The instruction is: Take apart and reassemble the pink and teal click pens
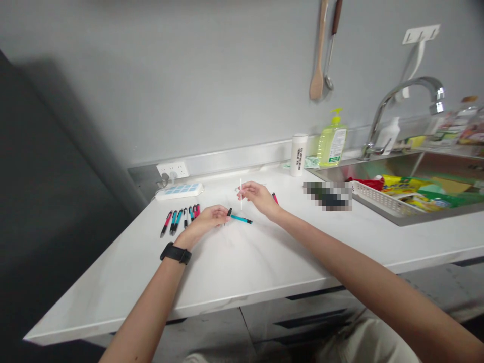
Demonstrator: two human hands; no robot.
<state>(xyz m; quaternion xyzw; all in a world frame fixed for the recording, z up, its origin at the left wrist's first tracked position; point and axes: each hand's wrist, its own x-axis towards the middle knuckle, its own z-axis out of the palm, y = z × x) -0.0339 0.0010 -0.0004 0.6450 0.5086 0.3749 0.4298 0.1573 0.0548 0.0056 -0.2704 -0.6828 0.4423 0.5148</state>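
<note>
My left hand [210,218], with a black watch on its wrist, rests on the white counter [242,262] and pinches the black end of a teal pen barrel [241,219] that lies flat. My right hand [258,195] hovers just behind it and holds a thin white refill [241,193] upright between its fingertips. A red pen [275,197] peeks out beside the right hand. To the left lie several pink and teal pens [180,220] in a loose row.
A white power strip [180,190] lies at the back left by a wall socket. A white bottle [298,154] and green soap dispenser [332,139] stand by the sink [408,212], which holds a white basket [381,198] and packets. Counter's front edge is near me.
</note>
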